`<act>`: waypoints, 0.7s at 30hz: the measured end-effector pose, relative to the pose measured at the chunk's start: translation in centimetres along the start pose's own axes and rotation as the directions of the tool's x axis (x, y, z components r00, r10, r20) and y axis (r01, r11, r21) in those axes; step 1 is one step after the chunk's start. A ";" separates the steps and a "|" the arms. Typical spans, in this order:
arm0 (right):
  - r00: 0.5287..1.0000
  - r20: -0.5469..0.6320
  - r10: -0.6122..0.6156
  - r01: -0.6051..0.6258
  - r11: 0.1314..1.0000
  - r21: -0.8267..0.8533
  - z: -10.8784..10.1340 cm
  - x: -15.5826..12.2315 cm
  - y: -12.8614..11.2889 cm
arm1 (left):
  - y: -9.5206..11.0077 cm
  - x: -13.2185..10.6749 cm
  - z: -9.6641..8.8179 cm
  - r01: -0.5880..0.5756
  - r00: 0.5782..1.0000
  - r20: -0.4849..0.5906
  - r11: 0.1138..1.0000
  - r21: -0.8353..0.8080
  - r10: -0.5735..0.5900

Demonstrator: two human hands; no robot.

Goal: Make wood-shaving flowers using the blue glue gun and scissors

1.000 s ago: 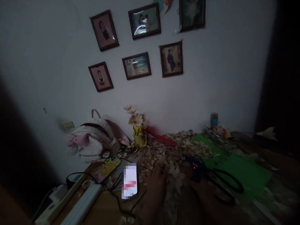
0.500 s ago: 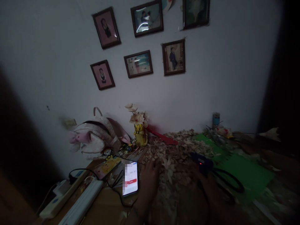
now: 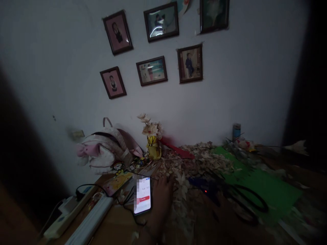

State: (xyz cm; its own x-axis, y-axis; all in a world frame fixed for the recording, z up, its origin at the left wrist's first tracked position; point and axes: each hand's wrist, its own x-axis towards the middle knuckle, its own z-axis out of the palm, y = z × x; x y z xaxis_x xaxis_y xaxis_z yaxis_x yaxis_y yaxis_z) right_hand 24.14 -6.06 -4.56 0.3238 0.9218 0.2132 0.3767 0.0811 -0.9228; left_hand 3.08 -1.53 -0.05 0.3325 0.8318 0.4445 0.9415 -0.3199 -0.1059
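Left grip (image 3: 160, 200) was open beside the pale petal heap (image 3: 201, 160), which remained largely unused; one bouquet (image 3: 150, 129) stood assembled at twelve o'clock; right grip (image 3: 217, 217) could not be determined in shadow.

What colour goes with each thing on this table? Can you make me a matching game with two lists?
Things:
1. the scissors' handles
2. the sheet of green card
3. the cup holding the pale flowers
4. the backpack

Colours:
A. white and pink
B. yellow
C. black
D. green

Right pairs: 1-C, 2-D, 3-B, 4-A
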 end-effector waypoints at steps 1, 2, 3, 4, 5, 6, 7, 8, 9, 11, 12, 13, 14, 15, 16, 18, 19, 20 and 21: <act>1.000 0.002 -0.012 0.012 1.000 -0.004 0.0 0.0 0.1 | 0.0 0.0 0.0 0.001 1.000 -0.005 1.000 0.005 -0.001; 1.000 -0.001 -0.028 0.028 1.000 -0.003 0.1 0.1 0.2 | 0.1 0.0 -0.1 0.002 1.000 -0.011 1.000 0.010 -0.001; 0.999 -0.006 -0.048 0.048 0.999 0.000 0.1 0.1 0.4 | 0.1 0.0 -0.1 0.001 1.000 -0.016 1.000 0.014 -0.001; 0.998 -0.008 -0.064 0.064 0.998 0.005 0.1 0.2 0.5 | 0.1 0.0 -0.2 -0.003 1.000 -0.022 1.000 0.016 0.003; 0.997 -0.001 -0.076 0.076 0.997 0.009 0.1 0.3 0.6 | 0.1 0.0 -0.1 -0.006 1.000 -0.028 1.000 0.017 0.006; 0.996 0.016 -0.086 0.085 0.996 0.016 0.1 0.5 0.7 | 0.1 0.0 -0.1 -0.009 0.999 -0.033 1.000 0.015 0.009; 0.995 0.041 -0.094 0.093 0.995 0.027 0.0 0.6 0.8 | 0.1 0.0 0.0 -0.012 0.999 -0.036 1.000 0.012 0.012; 0.992 0.075 -0.099 0.097 0.995 0.038 -0.1 0.7 0.9 | 0.1 0.0 0.1 -0.015 0.999 -0.037 1.000 0.008 0.015; 0.989 0.112 -0.097 0.093 0.995 0.043 -0.2 0.9 1.0 | 0.1 0.0 0.2 -0.015 0.999 -0.034 1.000 0.004 0.015; 0.980 0.175 -0.093 0.087 0.995 0.044 -0.4 1.1 1.2 | 0.0 -0.1 0.4 -0.014 1.000 -0.028 1.000 0.000 0.014; 0.978 0.190 -0.086 0.079 0.996 0.041 -0.4 1.1 1.4 | 0.0 -0.1 0.5 -0.015 1.000 -0.027 1.000 -0.001 0.015; 0.978 0.193 -0.076 0.071 0.997 0.037 -0.4 1.2 1.6 | -0.1 -0.1 0.5 -0.013 0.999 -0.029 1.000 -0.001 0.013; 0.981 0.179 -0.069 0.064 0.997 0.034 -0.4 1.2 1.8 | -0.1 -0.1 0.5 -0.012 0.999 -0.031 1.000 0.000 0.012; 0.985 0.162 -0.062 0.057 0.998 0.032 -0.3 1.2 2.0 | 0.0 -0.2 0.5 -0.013 0.999 -0.032 1.000 0.001 0.013; 0.988 0.144 -0.058 0.054 0.998 0.028 -0.3 1.3 2.2 | 0.0 -0.2 0.5 -0.015 0.999 -0.032 1.000 0.000 0.015; 0.987 0.144 -0.075 0.074 0.997 0.018 -0.2 1.4 2.7 | 0.1 -0.1 0.3 -0.015 0.999 -0.028 1.000 -0.004 0.015; 0.984 0.158 -0.081 0.080 0.997 0.012 -0.2 1.5 2.8 | 0.1 -0.1 0.2 -0.014 1.000 -0.023 1.000 -0.006 0.014; 0.981 0.174 -0.081 0.081 0.997 0.007 -0.2 1.6 3.0 | 0.1 -0.1 0.2 -0.013 1.000 -0.018 1.000 -0.010 0.013; 0.981 0.179 -0.077 0.078 0.997 0.004 -0.3 1.7 3.0 | 0.2 -0.1 0.1 -0.011 1.000 -0.012 1.000 -0.013 0.010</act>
State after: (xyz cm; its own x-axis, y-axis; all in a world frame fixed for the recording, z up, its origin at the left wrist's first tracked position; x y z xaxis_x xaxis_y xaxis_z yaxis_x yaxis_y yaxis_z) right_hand 26.06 -4.35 -6.93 0.1333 0.9657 0.2229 0.3976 0.1539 -0.9046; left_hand 3.21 -1.59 -0.16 0.3417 0.8229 0.4539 0.9372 -0.3345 -0.0991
